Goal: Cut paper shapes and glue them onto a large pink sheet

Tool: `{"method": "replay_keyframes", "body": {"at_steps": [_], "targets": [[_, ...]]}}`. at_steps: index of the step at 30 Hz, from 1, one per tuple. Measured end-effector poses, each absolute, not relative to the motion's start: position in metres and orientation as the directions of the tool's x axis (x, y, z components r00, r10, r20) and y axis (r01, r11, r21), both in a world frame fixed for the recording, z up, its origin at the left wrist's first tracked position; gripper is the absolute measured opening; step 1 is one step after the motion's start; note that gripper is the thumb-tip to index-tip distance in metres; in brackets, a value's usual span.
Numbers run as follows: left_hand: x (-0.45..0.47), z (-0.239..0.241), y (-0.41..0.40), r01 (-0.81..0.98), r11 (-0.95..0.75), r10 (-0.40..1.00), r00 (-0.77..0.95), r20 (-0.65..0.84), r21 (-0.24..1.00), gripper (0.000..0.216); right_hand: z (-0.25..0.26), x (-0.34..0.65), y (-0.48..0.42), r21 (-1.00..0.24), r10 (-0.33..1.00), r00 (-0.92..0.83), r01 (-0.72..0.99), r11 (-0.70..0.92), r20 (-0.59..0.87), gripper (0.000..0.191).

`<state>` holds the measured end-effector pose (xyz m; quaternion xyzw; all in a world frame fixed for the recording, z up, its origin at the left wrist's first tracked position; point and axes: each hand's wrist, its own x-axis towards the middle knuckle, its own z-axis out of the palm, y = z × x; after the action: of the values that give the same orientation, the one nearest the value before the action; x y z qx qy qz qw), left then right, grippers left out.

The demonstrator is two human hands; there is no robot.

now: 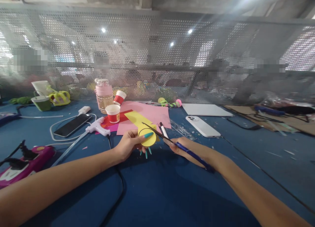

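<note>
A piece of yellow paper [148,141] with a dark curved line drawn on it is pinched in my left hand [128,143], whose long turquoise nails show. My right hand [187,150] is closed round a pair of blue-handled scissors [188,151]. The scissors' dark blades lie across the upper right edge of the yellow paper; whether they touch it I cannot tell. Just behind the hands are a yellow strip [134,118], pink paper sheets [157,113] and a white marker with a black cap [163,130].
Left of the papers are a red and white paper cup [113,113], a pink bottle [103,95], a glue gun [98,126], a black phone [72,125] and a magenta power strip [29,161]. A white phone [203,126] lies on the right. A perforated metal screen [157,56] stands behind.
</note>
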<state>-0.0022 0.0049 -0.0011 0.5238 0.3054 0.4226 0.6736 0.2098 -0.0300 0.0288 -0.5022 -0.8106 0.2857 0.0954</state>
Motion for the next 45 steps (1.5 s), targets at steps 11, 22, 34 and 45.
{"method": "replay_keyframes", "body": {"at_steps": [11, 22, 34, 45], "targets": [[-0.0013, 0.0017, 0.0035, -0.257, 0.122, 0.886, 0.463, 0.012, 0.959, 0.038, 0.0272, 0.2103, -0.0305, -0.557, 0.883, -0.453, 0.768, 0.316, -0.124, 0.062], [-0.0025, -0.0052, 0.0088, -0.275, 0.092, 0.918, 0.395, 0.025, 0.957, 0.037, 0.0274, 0.211, -0.0288, -0.534, 0.872, -0.465, 0.782, 0.321, -0.156, 0.062], [-0.0035, -0.0054, 0.0089, -0.262, 0.083, 0.905, 0.424, 0.037, 0.962, 0.033, 0.0259, 0.2127, -0.0293, -0.535, 0.882, -0.448, 0.786, 0.311, -0.146, 0.055], [0.0005, 0.0016, 0.005, -0.315, 0.148, 0.872, 0.488, 0.026, 0.938, 0.034, 0.0331, 0.2091, -0.0328, -0.537, 0.889, -0.425, 0.797, 0.277, -0.172, 0.06]]}}
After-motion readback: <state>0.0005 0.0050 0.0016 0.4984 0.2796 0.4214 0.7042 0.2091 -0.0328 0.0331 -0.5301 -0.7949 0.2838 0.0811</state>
